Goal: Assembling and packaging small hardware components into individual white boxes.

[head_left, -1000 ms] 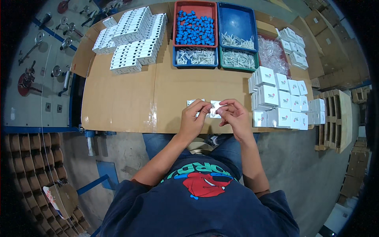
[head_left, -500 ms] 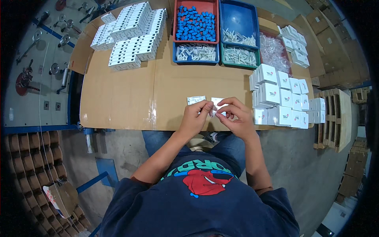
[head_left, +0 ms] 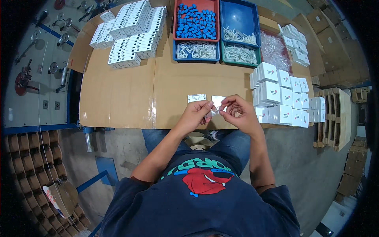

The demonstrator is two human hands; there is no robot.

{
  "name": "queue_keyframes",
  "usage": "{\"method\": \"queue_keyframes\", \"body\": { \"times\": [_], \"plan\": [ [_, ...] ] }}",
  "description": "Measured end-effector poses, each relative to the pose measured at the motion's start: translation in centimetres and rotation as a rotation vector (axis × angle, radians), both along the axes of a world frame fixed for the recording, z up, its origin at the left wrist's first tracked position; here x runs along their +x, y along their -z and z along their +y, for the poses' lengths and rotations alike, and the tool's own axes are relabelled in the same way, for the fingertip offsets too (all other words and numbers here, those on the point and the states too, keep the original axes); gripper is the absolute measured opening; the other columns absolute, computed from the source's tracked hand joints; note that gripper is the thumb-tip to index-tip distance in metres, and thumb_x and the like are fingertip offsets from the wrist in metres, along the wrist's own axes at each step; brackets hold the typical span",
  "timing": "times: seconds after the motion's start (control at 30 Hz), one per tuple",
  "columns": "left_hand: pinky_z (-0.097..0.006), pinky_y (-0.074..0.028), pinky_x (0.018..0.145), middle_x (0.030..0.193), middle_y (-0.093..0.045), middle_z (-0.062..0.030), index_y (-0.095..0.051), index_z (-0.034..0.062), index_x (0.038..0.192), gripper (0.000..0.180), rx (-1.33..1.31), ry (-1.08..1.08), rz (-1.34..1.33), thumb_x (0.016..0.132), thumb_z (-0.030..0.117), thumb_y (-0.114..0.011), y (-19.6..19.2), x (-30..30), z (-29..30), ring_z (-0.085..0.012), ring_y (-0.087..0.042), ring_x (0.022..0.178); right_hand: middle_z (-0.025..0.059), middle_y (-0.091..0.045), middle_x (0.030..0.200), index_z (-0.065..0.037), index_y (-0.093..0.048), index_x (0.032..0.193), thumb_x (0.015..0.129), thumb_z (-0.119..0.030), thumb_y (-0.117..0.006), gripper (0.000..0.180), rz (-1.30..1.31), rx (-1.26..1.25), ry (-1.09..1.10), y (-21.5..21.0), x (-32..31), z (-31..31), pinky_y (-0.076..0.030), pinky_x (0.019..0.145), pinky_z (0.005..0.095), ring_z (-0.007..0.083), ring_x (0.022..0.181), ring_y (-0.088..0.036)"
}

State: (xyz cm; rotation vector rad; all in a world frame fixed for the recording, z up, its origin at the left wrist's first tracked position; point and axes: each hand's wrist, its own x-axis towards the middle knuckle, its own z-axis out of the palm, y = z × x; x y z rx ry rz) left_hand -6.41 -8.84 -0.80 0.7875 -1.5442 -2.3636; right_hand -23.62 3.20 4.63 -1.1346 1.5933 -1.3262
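Near the table's front edge, my left hand is closed, thumb and forefinger pinching a small clear plastic bag. My right hand pinches the other side of this bag with its fingertips. Whether anything lies inside the bag is too small to make out. Just beyond my fingers lies a white square piece, partly covered by the right hand. A white rectangular module with dark markings rests beyond my left hand.
White modules are stacked at the back left. Trays hold blue parts, white plugs and clear bags. White square covers are piled on the right. Cardboard covers the table.
My hands have drawn slightly apart, the right one shifting a little to the right, with the clear bag stretched between them. The module and square piece stay put.
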Motion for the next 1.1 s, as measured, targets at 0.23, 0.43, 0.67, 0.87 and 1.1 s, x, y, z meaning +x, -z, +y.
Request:
{"method": "queue_keyframes", "body": {
  "times": [0.23, 0.43, 0.67, 0.87, 1.1],
  "plan": [
    [-0.021, -0.037, 0.053, 0.070, -0.057, 0.0037, -0.070, 0.0046, 0.101, 0.028, -0.066, -0.085, 0.062, 0.107, 0.029, -0.057, 0.7, 0.0, 0.2, -0.0043, -0.050, 0.061, 0.0010, -0.070, 0.097, -0.001, -0.071, 0.096, 0.081, -0.006, -0.084, 0.020, -0.003, 0.041, -0.113, 0.1, -0.6, 0.0, -0.046, 0.058, 0.0176, 0.0047, 0.079, -0.061],
    [-0.022, -0.040, 0.058, 0.073, -0.059, 0.0028, -0.070, 0.0024, 0.102, 0.026, -0.206, -0.160, 0.044, 0.106, 0.026, -0.059, 1.1, 0.3, 0.4, -0.0048, -0.052, 0.066, 0.0011, -0.070, 0.098, -0.002, -0.074, 0.096, 0.080, -0.009, -0.086, 0.021, 0.148, 0.053, -0.116, 1.1, -0.3, -0.2, -0.046, 0.058, 0.0196, 0.0042, 0.077, -0.061],
    [-0.025, -0.047, 0.060, 0.071, -0.063, -0.0025, -0.070, -0.0009, 0.101, 0.020, -0.480, -0.253, 0.035, 0.102, 0.018, -0.065, 1.0, 0.1, 0.7, -0.0081, -0.059, 0.066, 0.0053, -0.067, 0.107, 0.000, -0.067, 0.101, 0.088, 0.002, -0.076, 0.016, -0.278, 0.141, -0.071, 1.5, 0.5, -0.1, -0.046, 0.056, 0.0198, 0.0041, 0.071, -0.058],
    [-0.027, -0.048, 0.063, 0.075, -0.065, -0.0047, -0.070, -0.0004, 0.102, 0.018, -0.539, -0.255, 0.041, 0.101, 0.017, -0.065, 0.5, 0.1, 0.6, -0.0107, -0.061, 0.069, 0.0041, -0.065, 0.105, 0.000, -0.067, 0.100, 0.090, 0.004, -0.073, 0.012, -0.282, 0.093, -0.035, 2.2, 0.6, -0.1, -0.043, 0.051, 0.0183, 0.0039, 0.067, -0.056],
    [-0.029, -0.050, 0.068, 0.082, -0.069, -0.0082, -0.070, 0.0005, 0.102, 0.018, -0.653, -0.279, 0.079, 0.101, 0.017, -0.065, 0.6, 0.2, -0.1, -0.0148, -0.063, 0.074, 0.0019, -0.062, 0.102, -0.002, -0.074, 0.117, 0.092, 0.004, -0.069, 0.026, -0.100, 0.058, -0.096, 0.7, 0.1, -0.1, -0.039, 0.051, 0.0176, 0.0024, 0.065, -0.053]
  ]
}}
